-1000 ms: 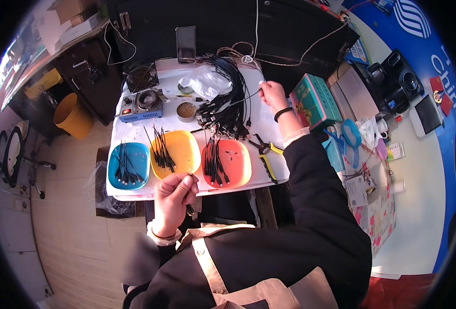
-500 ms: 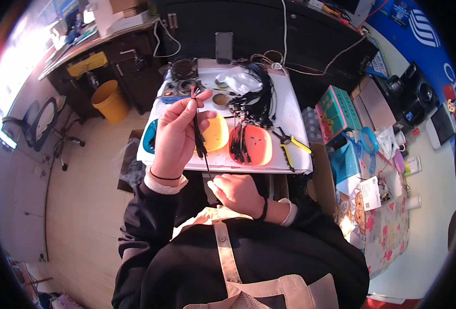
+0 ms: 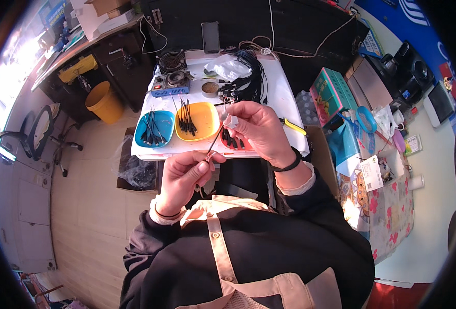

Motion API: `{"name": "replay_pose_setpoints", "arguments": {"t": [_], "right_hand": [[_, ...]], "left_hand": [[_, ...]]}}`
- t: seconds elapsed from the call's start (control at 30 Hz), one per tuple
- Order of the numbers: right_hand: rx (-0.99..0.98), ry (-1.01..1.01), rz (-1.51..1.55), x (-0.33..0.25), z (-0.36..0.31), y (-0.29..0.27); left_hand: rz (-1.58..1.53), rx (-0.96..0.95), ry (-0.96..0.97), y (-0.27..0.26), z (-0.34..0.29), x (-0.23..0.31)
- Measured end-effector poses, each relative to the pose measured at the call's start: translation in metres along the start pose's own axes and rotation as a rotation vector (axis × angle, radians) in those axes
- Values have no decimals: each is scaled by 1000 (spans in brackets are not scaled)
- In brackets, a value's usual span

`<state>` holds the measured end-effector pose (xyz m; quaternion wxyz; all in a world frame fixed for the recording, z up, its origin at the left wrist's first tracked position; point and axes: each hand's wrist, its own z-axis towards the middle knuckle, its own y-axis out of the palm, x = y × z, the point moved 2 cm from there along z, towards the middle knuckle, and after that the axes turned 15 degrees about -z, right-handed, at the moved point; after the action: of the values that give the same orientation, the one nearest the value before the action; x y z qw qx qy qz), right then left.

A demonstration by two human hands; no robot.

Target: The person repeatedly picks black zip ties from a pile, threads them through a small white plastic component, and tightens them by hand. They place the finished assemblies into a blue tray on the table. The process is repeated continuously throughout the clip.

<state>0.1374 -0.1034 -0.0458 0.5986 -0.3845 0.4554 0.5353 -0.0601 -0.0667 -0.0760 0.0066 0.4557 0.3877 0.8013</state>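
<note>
**Red-tipped wire held taut between 2 hands, over the table edge**

Red at its lower end, the thin wire (image 3: 215, 140) runs on a slant between both hands. The left hand (image 3: 184, 177) is closed, pinching the low end between thumb and forefinger. The right hand (image 3: 256, 129), up and to the right of it, is also closed, its fingertips gripping the upper end together with a small pale piece (image 3: 231, 121); what that piece is I cannot tell.

Just beyond the right hand lies the red tray (image 3: 237, 144), mostly hidden by it. To its left sit the yellow tray (image 3: 203, 114) and the blue tray (image 3: 164, 119), each holding short black leads. Past the fingertips, a bundle of black cables (image 3: 248, 82) lies on the white table (image 3: 284, 98).

Risks, as I judge them: the wire is slender and held only at its 2 ends, so a loose pinch could drop it into the lap or onto the floor. Pulling the hands apart too hard could bend it or tug the pale piece off.

Compared with 0.5 s ago: the left hand was then raised over the trays holding a dark lead, and the right hand rested low near the body. Now the left is low and the right is up, with the wire between them.
</note>
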Motion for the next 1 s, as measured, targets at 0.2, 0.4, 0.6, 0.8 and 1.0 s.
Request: {"name": "replay_pose_setpoints", "arguments": {"t": [0.2,0.4,0.6,0.8,1.0], "right_hand": [[170,-95,-131,-8,-16,15],[266,-1,-50,-6,-37,28],[79,-4,-44,-7,-44,5],[177,-121,-93,-9,-47,10],[265,-142,-262,-4,-50,22]], "left_hand": [[230,153,170,10,17,0],[991,147,616,35,31,-5],[-16,176,-90,22,31,-13],[31,136,-96,30,29,-13],[309,161,264,36,22,-19]]}}
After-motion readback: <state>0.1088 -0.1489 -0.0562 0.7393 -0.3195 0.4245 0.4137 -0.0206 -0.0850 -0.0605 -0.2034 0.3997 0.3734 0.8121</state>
